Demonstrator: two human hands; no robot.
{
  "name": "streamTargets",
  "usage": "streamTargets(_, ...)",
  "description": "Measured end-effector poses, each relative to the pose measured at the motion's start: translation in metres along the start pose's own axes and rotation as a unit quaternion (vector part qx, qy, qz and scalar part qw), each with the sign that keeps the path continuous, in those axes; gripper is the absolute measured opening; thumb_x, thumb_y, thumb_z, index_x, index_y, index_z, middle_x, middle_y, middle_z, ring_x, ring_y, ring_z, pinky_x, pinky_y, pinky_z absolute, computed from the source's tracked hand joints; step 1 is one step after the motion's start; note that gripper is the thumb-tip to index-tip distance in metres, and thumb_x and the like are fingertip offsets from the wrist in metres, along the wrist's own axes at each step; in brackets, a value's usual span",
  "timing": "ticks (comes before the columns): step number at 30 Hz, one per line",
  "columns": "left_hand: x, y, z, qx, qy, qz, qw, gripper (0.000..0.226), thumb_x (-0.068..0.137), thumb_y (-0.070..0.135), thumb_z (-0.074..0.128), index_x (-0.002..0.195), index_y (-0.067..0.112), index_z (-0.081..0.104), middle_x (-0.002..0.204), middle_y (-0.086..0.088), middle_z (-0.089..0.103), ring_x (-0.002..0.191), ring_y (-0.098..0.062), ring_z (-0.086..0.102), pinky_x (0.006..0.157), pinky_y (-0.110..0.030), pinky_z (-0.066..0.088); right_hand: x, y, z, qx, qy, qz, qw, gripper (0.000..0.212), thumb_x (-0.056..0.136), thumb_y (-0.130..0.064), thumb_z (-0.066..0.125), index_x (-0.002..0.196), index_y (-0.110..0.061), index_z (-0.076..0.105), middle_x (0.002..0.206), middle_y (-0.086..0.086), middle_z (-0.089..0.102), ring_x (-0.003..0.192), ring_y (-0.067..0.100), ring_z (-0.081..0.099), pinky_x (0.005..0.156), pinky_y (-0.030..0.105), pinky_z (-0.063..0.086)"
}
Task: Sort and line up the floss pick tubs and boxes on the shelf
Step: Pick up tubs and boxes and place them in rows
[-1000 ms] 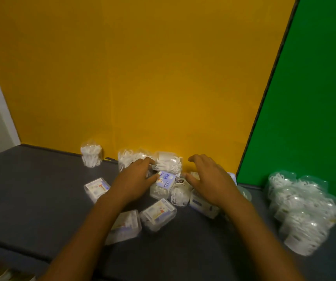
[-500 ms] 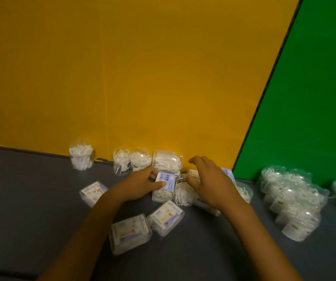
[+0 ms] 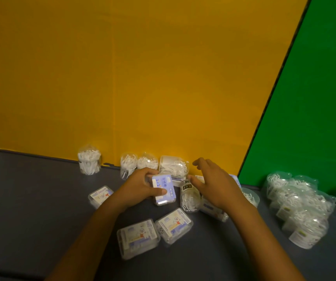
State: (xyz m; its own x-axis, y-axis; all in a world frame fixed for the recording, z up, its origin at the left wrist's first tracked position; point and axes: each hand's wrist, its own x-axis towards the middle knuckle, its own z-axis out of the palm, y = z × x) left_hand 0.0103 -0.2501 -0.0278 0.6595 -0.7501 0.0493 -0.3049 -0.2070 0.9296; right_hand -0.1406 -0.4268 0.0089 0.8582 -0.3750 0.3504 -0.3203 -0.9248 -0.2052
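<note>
Left hand grips a blue-labelled floss pick box, thumb across its front face and fingers curled behind its far edge, tilted up off the dark shelf; judged: pulled out of the heap so it can join the other boxes. Right hand hovers with fingers spread and relaxed, holding nothing, over the middle of the pile; whether the palm touches what lies under it cannot be told. Just left of its thumb a clear tub on its side lies touching the gripped box. Under the right wrist another flat box is partly covered, and beyond the right fingers a blue box edge shows. Behind the left hand, against the yellow back panel, two upright tubs stand side by side with a toppled tub next to them; further left a lone upright tub stands well apart. Near the left forearm two cartoon-labelled boxes lie flat, touching, askew; a third lies left of the wrist. Right of the right forearm a heap of bagged tubs sits before the green panel. Judged: sorting is at an early stage; the fallen tubs crowd the gripped box and may roll when it is withdrawn.
</note>
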Motion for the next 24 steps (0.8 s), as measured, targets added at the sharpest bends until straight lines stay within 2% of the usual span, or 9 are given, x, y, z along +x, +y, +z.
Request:
streamTargets(3,-0.003,0.005,-0.005,-0.13,0.075,-0.012,0.989,0.056,0.073,0.012,0.082,0.122,0.012,0.055,0.118,-0.007,0.062,0.1,-0.022,0.067,0.086,-0.042,0.057,0.001,-0.002,0.0,0.0,-0.034,0.015,0.999,0.043,0.094,-0.051,0.051,0.128,-0.026,0.045,0.123,0.0,0.059,0.108,0.02,0.058,0.085,0.037,0.05)
streamTargets(5,-0.007,0.011,-0.008,-0.209,0.112,-0.023,0.971,0.053,0.075,0.01,0.079,0.122,0.013,0.052,0.116,-0.004,0.061,0.098,-0.02,0.068,0.08,-0.036,0.059,0.001,-0.004,0.0,-0.012,-0.058,0.026,0.998,0.042,0.093,-0.053,0.05,0.126,-0.026,0.046,0.121,0.0,0.061,0.105,0.02,0.059,0.084,0.036,0.05)
streamTargets(7,-0.011,0.015,-0.01,-0.278,0.129,-0.017,0.952,0.051,0.077,0.009,0.077,0.121,0.014,0.051,0.114,-0.004,0.064,0.095,-0.019,0.07,0.076,-0.032,0.06,0.001,-0.007,0.0,-0.053,-0.083,0.032,0.995,0.043,0.093,-0.057,0.048,0.122,-0.026,0.051,0.117,0.001,0.063,0.103,0.021,0.058,0.085,0.037,0.049)
streamTargets(11,-0.016,0.017,-0.011,-0.374,0.15,-0.014,0.915,0.047,0.076,0.006,0.075,0.115,0.015,0.05,0.114,-0.011,0.066,0.096,-0.023,0.07,0.081,-0.037,0.059,0.0,-0.018,0.003,-0.149,-0.118,0.037,0.981,0.056,0.089,-0.067,0.044,0.123,-0.024,0.05,0.116,0.004,0.063,0.108,0.024,0.055,0.091,0.038,0.043)
streamTargets(13,-0.018,0.015,-0.011,-0.399,0.154,-0.011,0.904,0.046,0.076,0.005,0.074,0.114,0.015,0.05,0.112,-0.011,0.068,0.096,-0.023,0.07,0.083,-0.039,0.058,0.0,-0.021,0.009,-0.168,-0.123,0.038,0.977,0.066,0.085,-0.072,0.044,0.13,-0.025,0.043,0.122,0.004,0.062,0.114,0.026,0.053,0.097,0.04,0.038)
streamTargets(16,-0.02,0.011,-0.012,-0.401,0.169,-0.003,0.9,0.046,0.077,0.005,0.073,0.115,0.016,0.051,0.109,-0.01,0.068,0.093,-0.02,0.071,0.077,-0.034,0.06,0.0,-0.022,0.018,-0.173,-0.122,0.043,0.976,0.076,0.081,-0.076,0.045,0.139,-0.028,0.032,0.129,0.003,0.059,0.121,0.026,0.05,0.104,0.043,0.032)
streamTargets(18,-0.021,0.007,-0.015,-0.388,0.189,-0.004,0.902,0.049,0.077,0.005,0.073,0.119,0.017,0.051,0.112,-0.01,0.066,0.097,-0.022,0.07,0.074,-0.032,0.06,-0.001,-0.023,0.024,-0.168,-0.109,0.053,0.978,0.081,0.08,-0.077,0.044,0.142,-0.028,0.028,0.131,0.003,0.058,0.124,0.027,0.049,0.106,0.044,0.031)
streamTargets(21,-0.023,0.002,-0.015,-0.369,0.203,-0.012,0.907,0.054,0.078,0.006,0.073,0.126,0.017,0.051,0.116,-0.011,0.065,0.101,-0.023,0.067,0.072,-0.03,0.061,-0.002,-0.024,0.03,-0.159,-0.085,0.068,0.981,0.086,0.079,-0.078,0.043,0.144,-0.025,0.025,0.132,0.004,0.058,0.124,0.028,0.049,0.107,0.044,0.032)
streamTargets(24,-0.028,0.003,-0.011,-0.369,0.203,-0.016,0.907,0.053,0.079,0.006,0.071,0.127,0.017,0.051,0.113,-0.009,0.066,0.1,-0.021,0.067,0.071,-0.029,0.061,-0.003,-0.025,0.032,-0.158,-0.071,0.071,0.982,0.082,0.081,-0.072,0.045,0.143,-0.022,0.027,0.128,0.007,0.06,0.121,0.029,0.051,0.104,0.044,0.033)
